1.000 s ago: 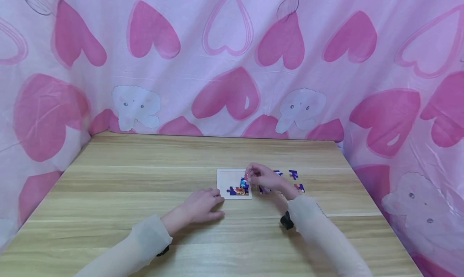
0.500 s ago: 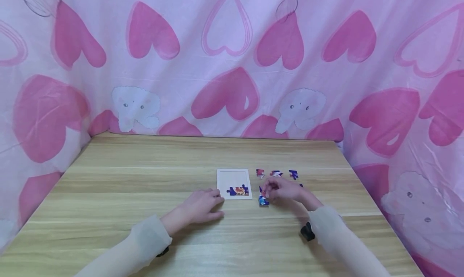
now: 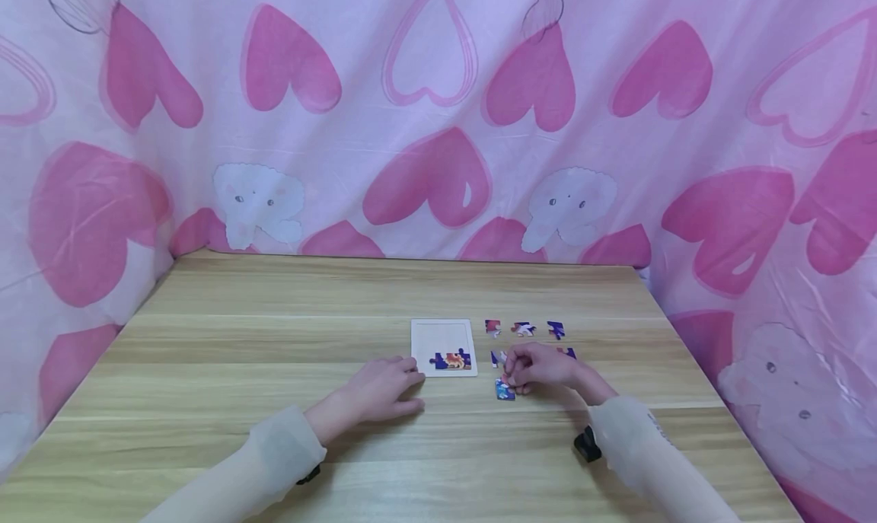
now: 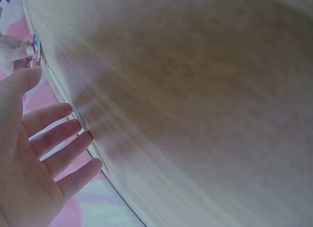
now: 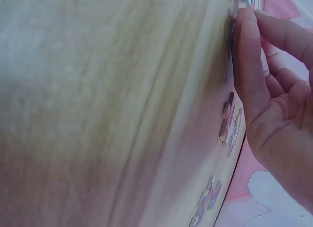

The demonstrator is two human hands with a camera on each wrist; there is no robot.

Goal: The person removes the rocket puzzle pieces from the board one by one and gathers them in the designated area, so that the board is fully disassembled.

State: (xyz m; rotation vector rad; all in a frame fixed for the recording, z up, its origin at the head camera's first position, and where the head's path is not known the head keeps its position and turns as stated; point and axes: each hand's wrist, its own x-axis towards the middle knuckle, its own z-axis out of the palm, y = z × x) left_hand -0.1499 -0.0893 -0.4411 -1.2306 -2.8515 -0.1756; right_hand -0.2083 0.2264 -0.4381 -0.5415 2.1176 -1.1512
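My right hand (image 3: 543,365) pinches a blue and pink jigsaw piece (image 3: 505,390) between thumb and fingertips, low over the table to the right of a white puzzle tray (image 3: 438,336). Part of that piece shows past the fingertips at the top of the right wrist view. In the tray's lower right corner lie joined purple and orange jigsaw pieces (image 3: 452,361). My left hand (image 3: 380,390) rests with fingers spread, its fingertips at the tray's lower left edge. The left wrist view shows those fingers extended, holding nothing.
Right of the tray, loose jigsaw pieces (image 3: 524,329) lie in a back row. A nearer row has a piece (image 3: 495,358) partly behind my right hand and another (image 3: 567,352) beyond it. A pink heart-print curtain (image 3: 425,173) surrounds the wooden table (image 3: 274,302).
My right hand has carried the blue and pink jigsaw piece from over the tray rightward and toward me, uncovering the back row. The left hand has stayed at the tray's edge.
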